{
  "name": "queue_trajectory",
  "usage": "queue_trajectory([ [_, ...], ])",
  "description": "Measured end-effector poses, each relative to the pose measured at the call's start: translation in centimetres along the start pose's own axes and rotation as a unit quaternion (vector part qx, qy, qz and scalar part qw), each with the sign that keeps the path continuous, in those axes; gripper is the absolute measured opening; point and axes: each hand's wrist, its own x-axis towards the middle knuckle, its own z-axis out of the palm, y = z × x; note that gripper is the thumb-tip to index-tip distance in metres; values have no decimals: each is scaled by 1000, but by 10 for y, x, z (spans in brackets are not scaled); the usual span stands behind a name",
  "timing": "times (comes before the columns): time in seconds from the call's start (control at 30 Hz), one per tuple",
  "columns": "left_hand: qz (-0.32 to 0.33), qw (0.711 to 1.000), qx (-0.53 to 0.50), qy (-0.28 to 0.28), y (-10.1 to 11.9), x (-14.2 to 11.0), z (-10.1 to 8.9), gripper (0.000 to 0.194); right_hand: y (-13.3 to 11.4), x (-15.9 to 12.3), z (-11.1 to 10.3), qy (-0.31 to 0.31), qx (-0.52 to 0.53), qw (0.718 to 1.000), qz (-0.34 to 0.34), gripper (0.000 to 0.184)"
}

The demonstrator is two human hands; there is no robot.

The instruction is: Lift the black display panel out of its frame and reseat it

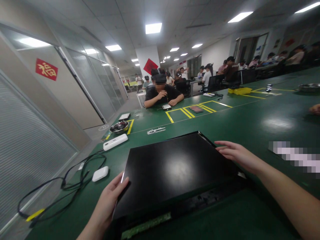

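A flat black LCD screen panel [160, 173] fills the middle foreground, its front side tilted toward me, and a strip of green circuit board [146, 226] shows along its near edge. My left hand [111, 196] grips the panel's left edge, thumb on the front and the other fingers mostly hidden behind. At the right edge, my right hand [238, 155] has its fingers stretched out against the side or just beside it; contact is hard to make out. A dark frame or second layer [212, 196] shows beneath the panel's lower right part.
On the green table [250, 136] lie a white power bank [115, 142], a white case [100, 173], black cables [82, 176], a metal bowl [119, 126] and white strips [156, 130]. Opposite sits a person [163, 95] beside a small device [166, 107]. A yellow tray [239, 91] stands farther right.
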Motion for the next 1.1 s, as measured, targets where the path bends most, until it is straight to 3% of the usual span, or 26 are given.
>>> queue_trajectory([
  [0.4, -48, 997, -29, 46, 15, -12, 14, 52, 23, 19, -9, 7, -177, 978, -108, 41],
  [0.63, -41, 999, -2, 29, 14, -11, 13, 50, 32, 24, -11, 36, -272, 949, -154, 33],
  [1.1, -23, 999, 10, 28, 17, -13, 15, 48, 30, 24, -12, 83, -314, 932, -159, 27],
])
